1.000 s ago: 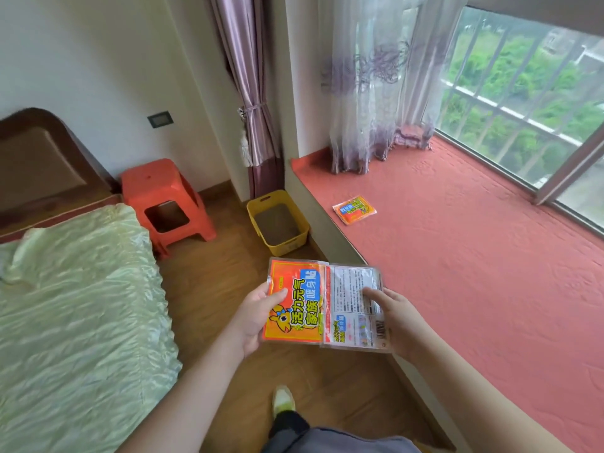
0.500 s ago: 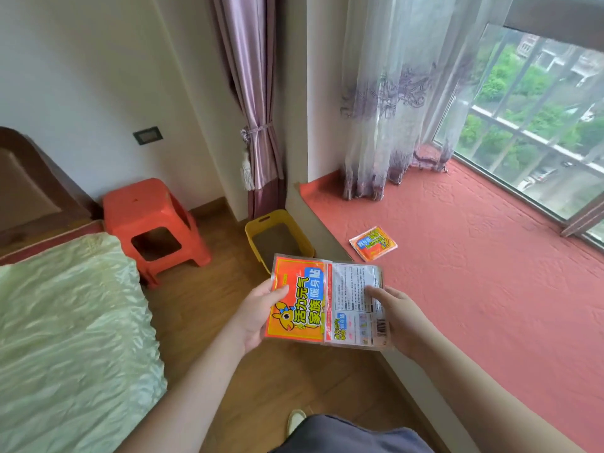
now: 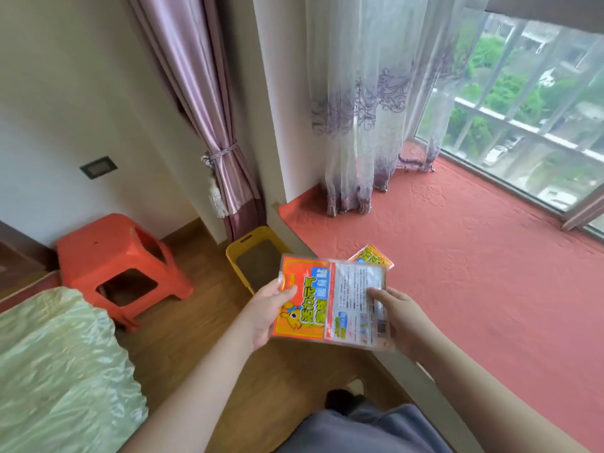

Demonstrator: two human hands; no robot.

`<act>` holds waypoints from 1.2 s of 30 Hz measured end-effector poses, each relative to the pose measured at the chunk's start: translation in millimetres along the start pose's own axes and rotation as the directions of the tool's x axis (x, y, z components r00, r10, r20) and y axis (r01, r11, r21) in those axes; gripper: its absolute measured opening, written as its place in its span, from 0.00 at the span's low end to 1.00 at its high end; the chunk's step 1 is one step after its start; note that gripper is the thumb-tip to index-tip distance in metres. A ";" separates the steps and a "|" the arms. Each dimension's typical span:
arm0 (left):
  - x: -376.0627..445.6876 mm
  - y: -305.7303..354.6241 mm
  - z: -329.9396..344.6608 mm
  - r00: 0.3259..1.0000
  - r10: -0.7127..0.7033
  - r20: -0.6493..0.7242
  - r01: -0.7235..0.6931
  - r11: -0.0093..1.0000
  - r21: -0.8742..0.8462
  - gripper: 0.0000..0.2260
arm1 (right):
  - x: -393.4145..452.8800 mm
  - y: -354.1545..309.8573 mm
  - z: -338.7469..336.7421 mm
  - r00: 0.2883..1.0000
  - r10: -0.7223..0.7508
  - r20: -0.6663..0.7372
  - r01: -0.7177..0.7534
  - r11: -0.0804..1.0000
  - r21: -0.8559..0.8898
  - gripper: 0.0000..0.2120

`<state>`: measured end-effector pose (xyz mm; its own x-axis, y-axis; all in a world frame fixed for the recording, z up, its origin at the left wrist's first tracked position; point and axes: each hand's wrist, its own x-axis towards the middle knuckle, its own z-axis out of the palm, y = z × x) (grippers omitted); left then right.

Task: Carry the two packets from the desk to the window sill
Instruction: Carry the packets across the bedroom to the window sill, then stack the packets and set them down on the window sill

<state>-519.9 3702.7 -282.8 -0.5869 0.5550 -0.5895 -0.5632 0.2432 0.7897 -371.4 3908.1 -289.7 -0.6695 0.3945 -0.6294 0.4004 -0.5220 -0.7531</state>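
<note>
Both hands, left [image 3: 268, 313] and right [image 3: 397, 317], grip the packets [image 3: 330, 305], now nearer the sill [image 3: 474, 273], apparently overlapping a packet [image 3: 372, 256] lying there; release remains.

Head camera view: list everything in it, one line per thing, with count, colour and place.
held packets: two, side by side, one orange, one white and printed, over the sill edge
small packet: one, orange, lying on the sill, partly hidden
window sill: one, red cover, right
basket: one, yellow, on the floor by the sill
stool: one, orange, left
bed cover: one, pale green, lower left
tied curtain: one, mauve, centre
sheer curtain: one, white with purple pattern, on the sill
left hand: holds the orange packet
right hand: holds the white packet
</note>
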 end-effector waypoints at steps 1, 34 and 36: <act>10.3 8.0 5.5 1.000 -0.001 0.012 0.001 1.000 0.011 0.10 | 7.2 -7.1 -2.4 1.000 0.002 -0.001 -0.002 1.000 0.023 0.07; 306.6 136.1 89.5 0.803 -0.352 0.482 0.124 0.888 0.442 0.12 | 150.9 -77.0 -30.0 0.870 0.090 -0.485 0.039 0.968 0.249 0.10; 312.0 129.4 92.1 0.787 -0.384 0.482 0.140 0.873 0.466 0.13 | 154.9 -71.7 -23.0 0.855 0.105 -0.507 0.050 0.958 0.282 0.10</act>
<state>-722.4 3980.6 -348.9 0.0349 0.7272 -0.6855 -0.3029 0.6613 0.6862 -489.4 4024.0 -337.6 -0.2132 0.6663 -0.7146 0.1741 -0.6938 -0.6988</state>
